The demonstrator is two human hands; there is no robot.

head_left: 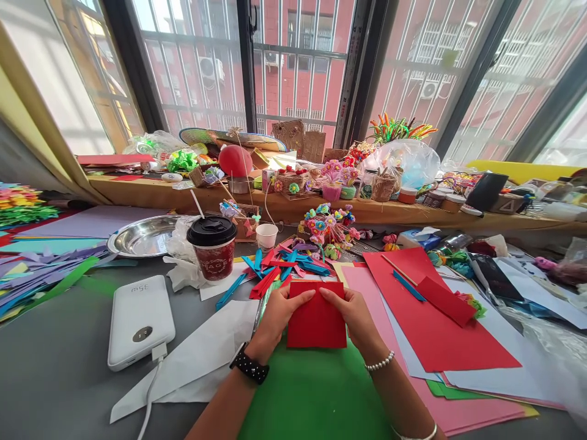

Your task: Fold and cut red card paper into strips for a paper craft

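Observation:
Between my two hands is a square of red paper (316, 324), held by its far edge above a green sheet (316, 391). My left hand (279, 311) pinches the paper's left side, thumb on top and pointing inward. On the right side my right hand (355, 308) pinches it the same way, the two thumb tips close together near the top edge. The fingers beneath the paper are hidden. Just beyond the hands lies a pile of folded red and blue paper strips (288, 263).
Left of my hands are a white power bank (141, 324) with a cable, white paper (197, 348) and a lidded coffee cup (213, 250). A large red sheet (440, 318) lies on stacked paper at right. Behind stand a paper cup (266, 235), paper flowers (328, 226) and a cluttered ledge (183, 195).

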